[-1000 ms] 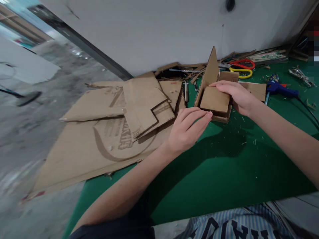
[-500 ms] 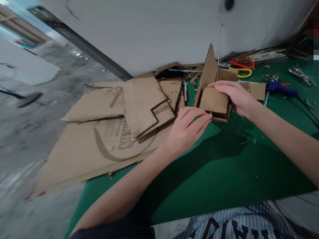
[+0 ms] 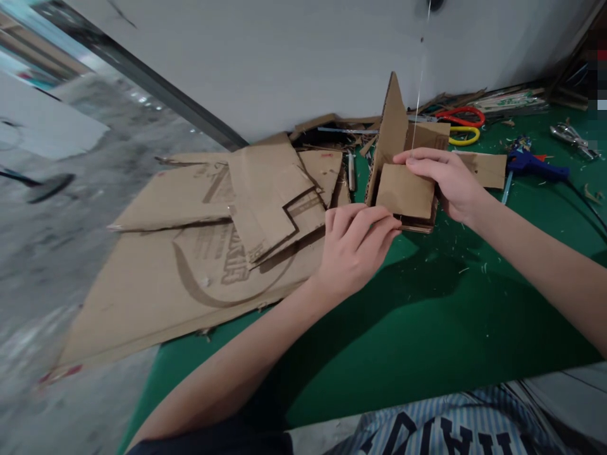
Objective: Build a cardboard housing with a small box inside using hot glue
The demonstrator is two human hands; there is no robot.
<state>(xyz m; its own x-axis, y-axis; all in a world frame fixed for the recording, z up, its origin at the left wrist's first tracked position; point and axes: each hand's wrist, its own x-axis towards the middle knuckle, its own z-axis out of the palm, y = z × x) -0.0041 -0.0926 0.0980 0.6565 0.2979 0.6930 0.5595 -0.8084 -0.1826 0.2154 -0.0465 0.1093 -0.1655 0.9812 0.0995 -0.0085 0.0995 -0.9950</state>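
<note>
A small cardboard model (image 3: 405, 189) stands on the green mat (image 3: 427, 316), with a flat square panel facing me and a tall pointed piece (image 3: 392, 120) upright behind it. My right hand (image 3: 448, 180) is wrapped over the panel's top and right side and holds it. My left hand (image 3: 353, 243) has its fingers curled together, the tips pressed on the panel's lower left corner. A thin glue strand (image 3: 417, 95) rises from beside my right fingertips.
Large flat cardboard sheets (image 3: 190, 265) lie to the left and overhang the table edge. Behind the model are red scissors (image 3: 462, 117), yellow scissors (image 3: 467, 134), a blue glue gun (image 3: 533, 165) with its cord, pliers (image 3: 573, 140) and cardboard scraps along the wall.
My left fingers have curled in tighter at the panel's corner. The glue strand above my right hand shows longer. The model and my right hand hardly moved.
</note>
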